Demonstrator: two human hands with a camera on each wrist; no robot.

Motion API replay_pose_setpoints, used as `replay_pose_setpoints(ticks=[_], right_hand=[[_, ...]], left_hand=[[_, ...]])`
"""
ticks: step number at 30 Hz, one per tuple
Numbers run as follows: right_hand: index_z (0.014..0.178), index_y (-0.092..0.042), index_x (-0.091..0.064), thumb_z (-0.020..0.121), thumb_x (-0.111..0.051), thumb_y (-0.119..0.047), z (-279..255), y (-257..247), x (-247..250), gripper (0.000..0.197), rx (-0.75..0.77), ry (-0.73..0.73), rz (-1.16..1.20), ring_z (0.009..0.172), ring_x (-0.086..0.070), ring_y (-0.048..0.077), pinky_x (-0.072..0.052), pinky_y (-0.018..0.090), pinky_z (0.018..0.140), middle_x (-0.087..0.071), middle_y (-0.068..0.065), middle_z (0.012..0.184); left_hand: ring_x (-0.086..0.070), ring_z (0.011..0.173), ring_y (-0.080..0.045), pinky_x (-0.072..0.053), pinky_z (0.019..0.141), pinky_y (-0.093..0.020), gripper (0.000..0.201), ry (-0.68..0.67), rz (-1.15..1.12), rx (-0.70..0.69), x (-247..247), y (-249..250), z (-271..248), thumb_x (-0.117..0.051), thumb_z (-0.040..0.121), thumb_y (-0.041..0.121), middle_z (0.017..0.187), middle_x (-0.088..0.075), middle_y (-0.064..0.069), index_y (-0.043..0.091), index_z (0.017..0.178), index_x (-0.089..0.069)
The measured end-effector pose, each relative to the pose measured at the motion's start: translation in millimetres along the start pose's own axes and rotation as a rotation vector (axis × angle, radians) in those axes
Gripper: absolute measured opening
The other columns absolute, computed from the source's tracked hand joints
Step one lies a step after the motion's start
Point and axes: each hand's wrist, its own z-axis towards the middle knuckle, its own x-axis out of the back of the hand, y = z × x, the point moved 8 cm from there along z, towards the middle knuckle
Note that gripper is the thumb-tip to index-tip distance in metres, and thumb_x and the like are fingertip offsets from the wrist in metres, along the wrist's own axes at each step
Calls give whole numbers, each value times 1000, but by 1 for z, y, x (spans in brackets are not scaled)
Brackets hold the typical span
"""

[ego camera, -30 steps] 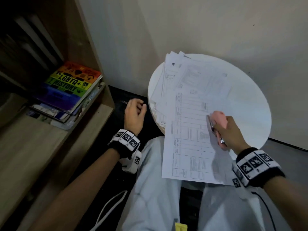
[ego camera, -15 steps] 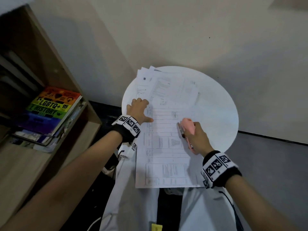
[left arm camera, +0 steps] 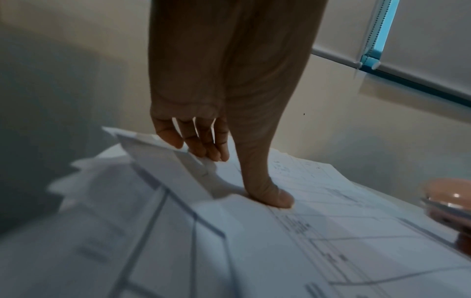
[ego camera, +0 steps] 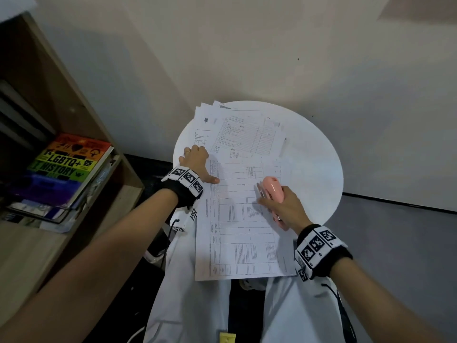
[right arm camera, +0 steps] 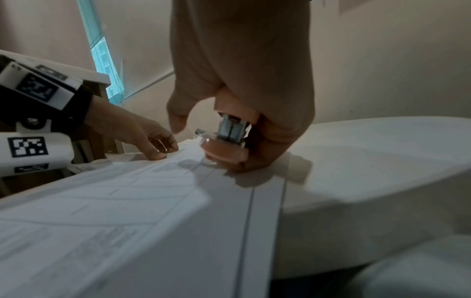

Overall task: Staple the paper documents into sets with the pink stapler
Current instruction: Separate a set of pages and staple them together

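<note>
A long printed top sheet [ego camera: 242,224] lies on a spread stack of paper documents [ego camera: 237,129] on the round white table [ego camera: 314,164], its near end overhanging the table above my lap. My left hand [ego camera: 197,164] is at the sheet's left edge: the thumb [left arm camera: 275,197] presses on top while the curled fingers [left arm camera: 203,145] hold the lifted edge. My right hand [ego camera: 284,206] grips the pink stapler [ego camera: 273,191], which rests on the sheet's right part, its metal front [right arm camera: 230,131] pointing away from me. The stapler [left arm camera: 448,199] also shows at the right of the left wrist view.
A wooden bookshelf [ego camera: 74,115] stands close on the left with a rainbow-covered book [ego camera: 64,167] on a pile. A wall runs right behind the table. My legs in white trousers [ego camera: 188,305] are under the table's near edge.
My left hand moved from beside the table onto the left edge of the top sheet. The right hand with the stapler stayed on the sheet. The head view swung left and up.
</note>
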Motion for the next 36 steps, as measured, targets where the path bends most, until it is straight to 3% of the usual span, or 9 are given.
replay_pose_setpoints(ticks=[3,7,13,17,21,23,26,31,36], right_hand=[[82,-9,-58,64,-86,-18,-2,2,4,35,-20,-13,52,50,-52,18,-43,25,45,-58,5,66],[75,-9,-55,69,-77,-1,1,-2,21,25,-1,107,18,53,-54,24,-48,33,48,-59,14,73],[131,-9,-36,73,-77,0,9,-12,41,72,61,164,72,86,-56,18,-45,17,53,-52,5,112],[133,-8,-39,72,-79,-3,21,-11,43,73,48,98,35,82,-58,15,-46,16,48,-55,8,113],[111,-3,-52,69,-80,-4,26,-8,33,50,21,4,-56,74,-61,24,-53,32,52,-61,10,92],[98,-2,-58,67,-81,-4,27,-5,29,39,20,4,-118,69,-61,28,-53,33,53,-62,11,83],[89,-3,-60,67,-81,-4,28,-3,35,30,10,107,-198,72,-59,27,-52,32,58,-61,10,80],[99,0,-62,69,-78,-6,25,9,51,34,-102,192,-332,79,-58,28,-44,27,57,-61,13,90],[104,3,-61,69,-77,-7,26,13,52,39,-114,179,-338,80,-57,29,-42,26,55,-63,17,97]], left_hand=[[-36,124,-26,-33,103,-41,79,-12,32,-18,1,1,1,-82,60,51,127,-45,-6,15,122,-48],[-35,122,-29,-32,102,-41,78,-11,85,-27,4,2,-2,-83,56,53,124,-41,-8,16,116,-49],[-46,89,-24,-32,89,-39,52,135,-82,-139,14,15,-22,-81,70,28,93,-52,2,18,104,-43],[-47,71,-21,-37,71,-33,19,154,-744,-295,5,15,-27,-70,80,18,74,-55,-4,16,81,-51],[-55,83,-16,-50,79,-31,12,-34,-1153,-294,5,31,-38,-68,82,1,87,-57,-10,6,80,-57],[-59,82,-5,-49,77,-17,7,-70,-1096,-243,9,40,-41,-61,90,11,94,-57,-3,9,84,-58],[-49,72,-11,-40,71,-22,49,-21,-950,-40,4,31,-31,-29,99,49,81,-54,2,14,81,-59],[-59,104,-30,-45,91,-33,26,136,-569,124,0,12,-20,-57,89,10,110,-63,-17,-2,111,-61],[-36,125,-36,-35,106,-38,46,61,-433,188,-21,21,-36,-59,87,11,136,-32,-18,5,131,-46]])
